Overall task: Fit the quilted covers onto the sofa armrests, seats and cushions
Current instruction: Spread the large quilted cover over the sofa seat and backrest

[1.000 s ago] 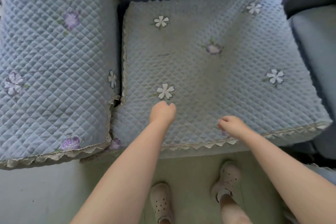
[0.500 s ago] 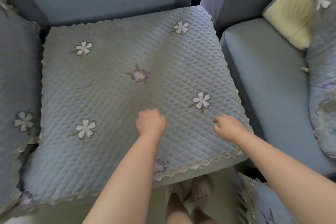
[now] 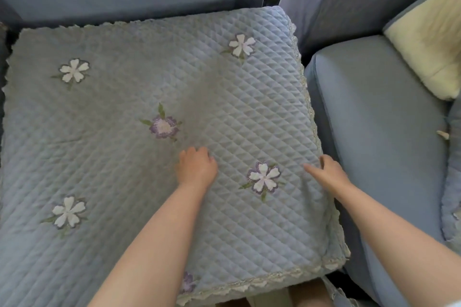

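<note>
Head view, looking down at the sofa.

Pale blue quilted seat cover with embroidered white and purple flowers and a cream lace trim (image 3: 99, 132): lies flat over the middle seat cushion, reaching from the backrest to the front edge, where the trim hangs over. Low wrinkles run across its centre, around the purple flower.

My left hand (image 3: 197, 168): rests on the cover near its middle, just left of the white-and-purple flower. Fingers (image 3: 198, 151) are curled under, knuckles up, tips pressing into the quilting. I cannot tell whether they pinch any fabric.

My right hand (image 3: 329, 173): sits at the cover's right edge, beside the gap to the next seat. Thumb points left along the fabric; the other fingers (image 3: 324, 158) bend down over the edge. Whether they hold the trim is hidden.

Bare blue upholstered seat cushion (image 3: 379, 119): directly right of the covered seat, uncovered.

Cream-coloured fleecy underside of a cushion or folded cover (image 3: 429, 42): at far right, lying against the back of the bare seat. More blue quilted fabric with lace (image 3: 452, 207) lies at the frame's right edge.
</note>
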`<act>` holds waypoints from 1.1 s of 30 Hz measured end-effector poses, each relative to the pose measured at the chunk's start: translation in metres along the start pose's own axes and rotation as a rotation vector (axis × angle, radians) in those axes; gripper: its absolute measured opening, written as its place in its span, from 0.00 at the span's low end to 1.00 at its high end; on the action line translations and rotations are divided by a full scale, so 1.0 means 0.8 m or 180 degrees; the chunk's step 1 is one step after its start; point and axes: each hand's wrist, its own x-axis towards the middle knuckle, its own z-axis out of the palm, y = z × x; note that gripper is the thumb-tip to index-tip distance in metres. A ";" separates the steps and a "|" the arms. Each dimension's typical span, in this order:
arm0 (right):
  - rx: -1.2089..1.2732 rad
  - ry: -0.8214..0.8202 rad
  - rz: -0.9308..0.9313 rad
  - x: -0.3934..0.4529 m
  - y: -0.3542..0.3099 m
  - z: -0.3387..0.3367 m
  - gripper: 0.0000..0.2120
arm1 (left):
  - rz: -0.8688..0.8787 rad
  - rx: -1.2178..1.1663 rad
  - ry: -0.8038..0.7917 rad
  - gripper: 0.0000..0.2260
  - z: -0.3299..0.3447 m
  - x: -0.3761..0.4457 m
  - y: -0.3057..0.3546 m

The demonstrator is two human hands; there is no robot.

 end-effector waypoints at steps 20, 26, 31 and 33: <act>-0.0110 0.1126 0.0652 0.136 -0.100 0.004 0.37 | 0.0071 -0.0302 0.1568 0.19 -0.003 0.162 -0.021; -0.0368 0.1471 0.0520 0.130 -0.164 0.019 0.36 | 0.0009 -0.0186 0.1650 0.21 -0.046 0.185 -0.073; -0.0428 0.1506 0.0669 0.122 -0.180 0.026 0.37 | -0.0058 -0.0199 0.0957 0.29 -0.070 0.206 -0.097; -0.0302 0.1583 0.0763 0.124 -0.186 0.031 0.35 | -0.0055 -0.0083 0.0575 0.31 -0.074 0.217 -0.099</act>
